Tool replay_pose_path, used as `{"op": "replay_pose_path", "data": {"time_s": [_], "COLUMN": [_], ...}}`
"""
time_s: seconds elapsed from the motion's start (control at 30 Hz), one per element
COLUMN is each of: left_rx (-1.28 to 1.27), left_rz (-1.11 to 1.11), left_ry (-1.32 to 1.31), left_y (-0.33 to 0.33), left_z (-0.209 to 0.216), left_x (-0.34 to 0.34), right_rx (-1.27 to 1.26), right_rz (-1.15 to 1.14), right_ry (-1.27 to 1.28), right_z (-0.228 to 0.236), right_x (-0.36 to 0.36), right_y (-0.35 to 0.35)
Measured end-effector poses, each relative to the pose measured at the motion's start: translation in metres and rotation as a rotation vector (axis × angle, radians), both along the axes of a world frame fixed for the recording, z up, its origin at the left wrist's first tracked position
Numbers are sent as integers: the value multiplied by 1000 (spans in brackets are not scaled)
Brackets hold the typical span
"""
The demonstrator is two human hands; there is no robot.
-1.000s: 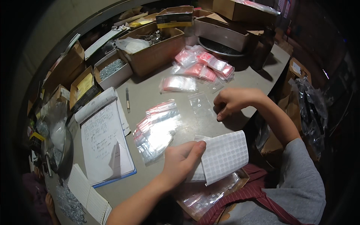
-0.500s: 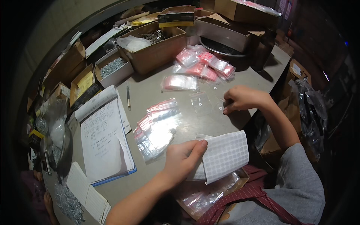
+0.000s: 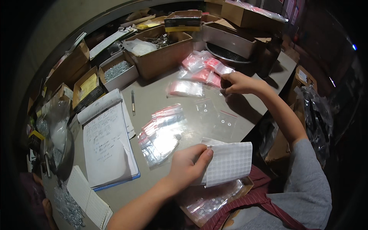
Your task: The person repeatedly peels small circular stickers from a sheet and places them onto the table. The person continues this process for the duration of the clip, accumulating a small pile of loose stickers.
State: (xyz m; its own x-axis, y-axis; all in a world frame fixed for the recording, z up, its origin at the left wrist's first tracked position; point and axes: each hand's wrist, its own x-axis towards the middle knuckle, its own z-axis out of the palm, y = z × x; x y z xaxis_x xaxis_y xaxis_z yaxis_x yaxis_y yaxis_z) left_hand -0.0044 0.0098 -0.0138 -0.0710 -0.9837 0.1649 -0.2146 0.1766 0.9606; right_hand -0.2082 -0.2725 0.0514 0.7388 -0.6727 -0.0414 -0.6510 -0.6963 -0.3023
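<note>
My left hand (image 3: 187,163) is closed on a folded sheet of round white stickers (image 3: 232,163), thumb on top, over the table's near edge. My right hand (image 3: 243,83) is curled with thumb and fingertips close together, at the right end of a pile of pink-and-clear zip bags (image 3: 205,69); what its fingertips hold, if anything, is too small to tell. Beneath it a small white dot lies on the table. Nearer me are a clear zip bag (image 3: 230,126) with two white dots on it and another clear bag (image 3: 204,104) with one. A fan of overlapping zip bags (image 3: 165,128) lies left of these.
On the left lie a clipboard with handwritten sheets (image 3: 105,145), a pen (image 3: 133,103) and a lined notepad (image 3: 90,199). Boxes of hardware (image 3: 157,57) line the back. An open box of bagged small parts (image 3: 214,199) sits at my lap. Someone's hand shows at the lower left.
My right hand has moved away from me, from the clear bag to beside the pink bag pile, uncovering two dots on that bag. My left hand keeps the sticker sheet nearly in place.
</note>
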Motion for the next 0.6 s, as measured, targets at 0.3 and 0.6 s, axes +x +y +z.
{"op": "replay_pose_path", "data": {"time_s": [0.3,0.6], "left_rx": [-17,-7], "left_rz": [-1,11], "left_ry": [-40,-58], "left_y": [-1,0], "left_z": [-2,3], "left_x": [1,-2], "right_rx": [168,281], "right_rz": [-334,402], "right_ry": [260,-447], "right_z": [14,11], "right_x": [8,0], "right_y": [2,120]}}
